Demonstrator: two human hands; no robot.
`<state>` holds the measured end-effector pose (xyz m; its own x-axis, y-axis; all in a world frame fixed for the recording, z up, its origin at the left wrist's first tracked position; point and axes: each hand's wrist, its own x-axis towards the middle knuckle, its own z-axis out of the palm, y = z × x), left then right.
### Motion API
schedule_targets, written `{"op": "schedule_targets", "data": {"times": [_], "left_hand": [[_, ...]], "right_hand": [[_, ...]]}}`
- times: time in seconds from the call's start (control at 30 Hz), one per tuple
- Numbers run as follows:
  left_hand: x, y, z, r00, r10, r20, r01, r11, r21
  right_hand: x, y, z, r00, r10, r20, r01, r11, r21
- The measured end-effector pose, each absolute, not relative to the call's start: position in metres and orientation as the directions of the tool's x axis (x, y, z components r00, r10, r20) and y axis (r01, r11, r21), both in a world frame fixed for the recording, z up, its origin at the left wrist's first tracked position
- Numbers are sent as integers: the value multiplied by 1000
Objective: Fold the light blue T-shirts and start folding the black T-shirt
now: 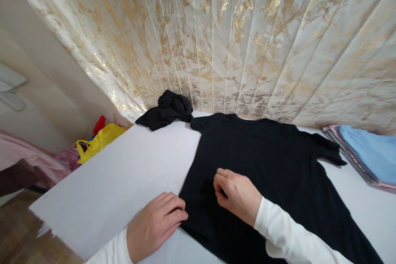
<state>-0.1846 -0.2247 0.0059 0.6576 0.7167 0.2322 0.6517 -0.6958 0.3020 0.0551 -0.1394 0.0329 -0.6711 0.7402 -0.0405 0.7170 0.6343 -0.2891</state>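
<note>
A black short-sleeved T-shirt lies spread over the white table, its neckline toward the curtain and its lower part running out of view at the bottom. At the shirt's left edge, near the lower corner, my left hand has its fingers bent and closed on the fabric; the fingertips are partly hidden. My right hand is over the left half of the shirt with fingers curled in, and a dark shadow lies beside it. No fabric shows lifted in that hand.
A bunched black cloth touches the shirt's left sleeve. Folded clothes, light blue on top, are stacked at the right. Beyond the white table's left edge are a yellow bag and pink fabric. A gold-patterned curtain hangs behind.
</note>
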Motion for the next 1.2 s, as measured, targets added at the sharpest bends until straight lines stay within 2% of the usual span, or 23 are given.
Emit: {"op": "schedule_targets", "data": {"times": [0.17, 0.37, 0.47, 0.6, 0.77, 0.87, 1.2], "left_hand": [[-188, -225, 3, 663, 698, 272, 637, -716, 284], [-195, -226, -1, 662, 695, 281, 638, -719, 275], [-196, -227, 0, 654, 701, 282, 643, -713, 281], [-195, -226, 2, 648, 708, 281, 646, -706, 291], [-195, -225, 6, 656, 712, 250, 646, -701, 302], [-196, -225, 7, 653, 718, 242, 653, -695, 301], [-196, -226, 9, 645, 730, 226, 663, -681, 311]], "right_hand": [[58, -138, 24, -700, 712, -55, 685, 648, -332], [71, -146, 27, -731, 682, 33, 598, 662, -452], [82, -165, 27, -753, 657, 27, 566, 668, -483], [95, -195, 10, -762, 646, 39, 582, 710, -396], [98, -211, -8, -737, 617, 277, 567, 787, -242], [98, -211, -9, -723, 589, 361, 551, 807, -213], [94, -213, -12, -673, 574, 466, 570, 804, -167]]}}
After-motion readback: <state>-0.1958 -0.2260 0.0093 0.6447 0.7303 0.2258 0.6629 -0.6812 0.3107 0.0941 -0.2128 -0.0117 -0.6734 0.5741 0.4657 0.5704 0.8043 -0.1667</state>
